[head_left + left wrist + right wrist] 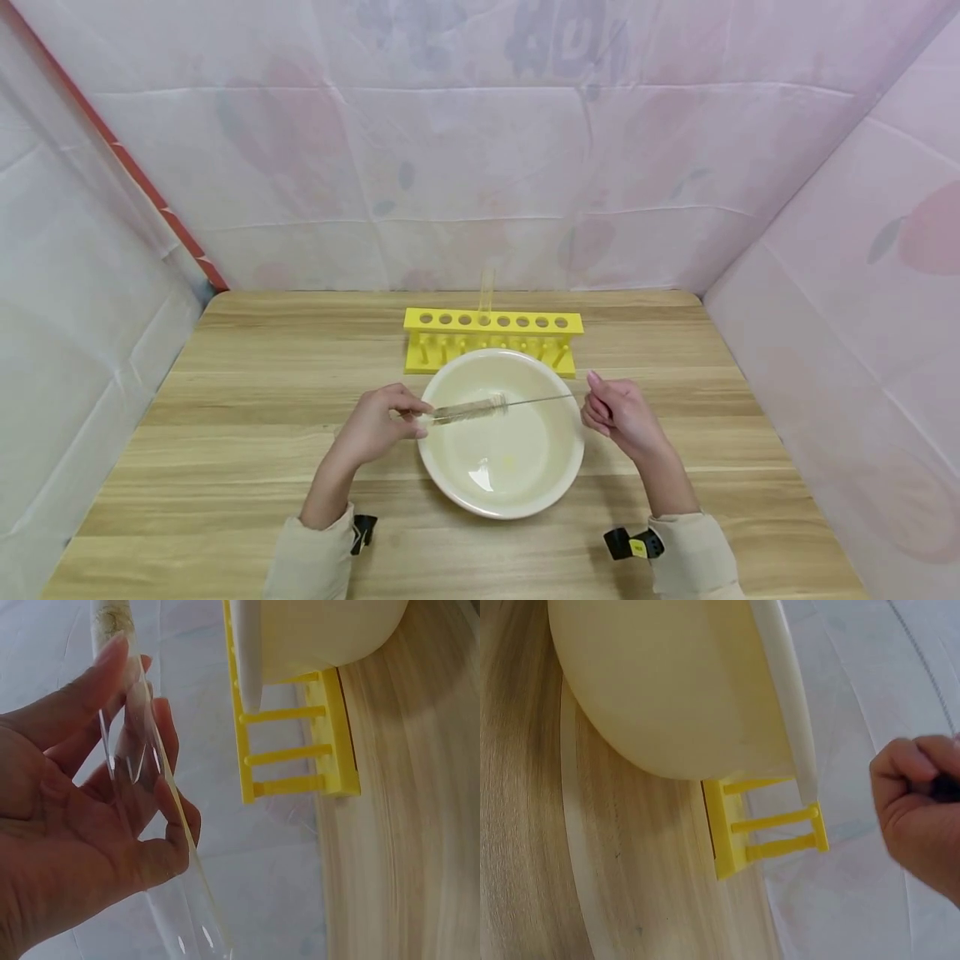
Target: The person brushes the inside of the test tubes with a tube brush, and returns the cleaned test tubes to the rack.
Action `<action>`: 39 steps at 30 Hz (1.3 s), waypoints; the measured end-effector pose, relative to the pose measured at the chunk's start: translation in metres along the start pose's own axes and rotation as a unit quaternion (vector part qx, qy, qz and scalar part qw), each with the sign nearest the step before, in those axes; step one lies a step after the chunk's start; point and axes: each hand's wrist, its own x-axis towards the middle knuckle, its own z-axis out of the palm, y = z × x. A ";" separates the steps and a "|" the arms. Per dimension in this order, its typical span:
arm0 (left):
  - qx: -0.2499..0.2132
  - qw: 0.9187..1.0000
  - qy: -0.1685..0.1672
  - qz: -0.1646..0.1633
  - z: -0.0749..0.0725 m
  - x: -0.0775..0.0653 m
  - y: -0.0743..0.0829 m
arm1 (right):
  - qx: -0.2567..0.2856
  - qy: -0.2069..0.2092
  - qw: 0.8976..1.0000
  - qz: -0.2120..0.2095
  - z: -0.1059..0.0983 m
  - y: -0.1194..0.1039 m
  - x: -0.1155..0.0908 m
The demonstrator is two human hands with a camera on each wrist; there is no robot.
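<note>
My left hand (381, 423) pinches a clear glass test tube (176, 900) between thumb and fingers, above the left side of a cream basin (501, 510). The bristles of a test tube brush (468, 410) show inside the tube, toward the end farther from the palm. From there its thin wire handle runs to the right across the basin. My right hand (621, 417) grips the outer end of that wire beside the basin's right rim, fingers curled. In the right wrist view a dark piece of the handle (946, 787) shows within the fist.
Just behind the basin stands a yellow test tube rack (491, 322), partly hidden by the basin's rim. One clear tube (487, 292) stands upright in it. The wooden table (262, 417) is bounded by draped sheets at the back and sides.
</note>
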 end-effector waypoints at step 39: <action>0.101 0.987 0.103 -0.070 -0.008 -0.006 -0.007 | 0.043 0.190 0.978 0.070 -0.010 -0.009 -0.008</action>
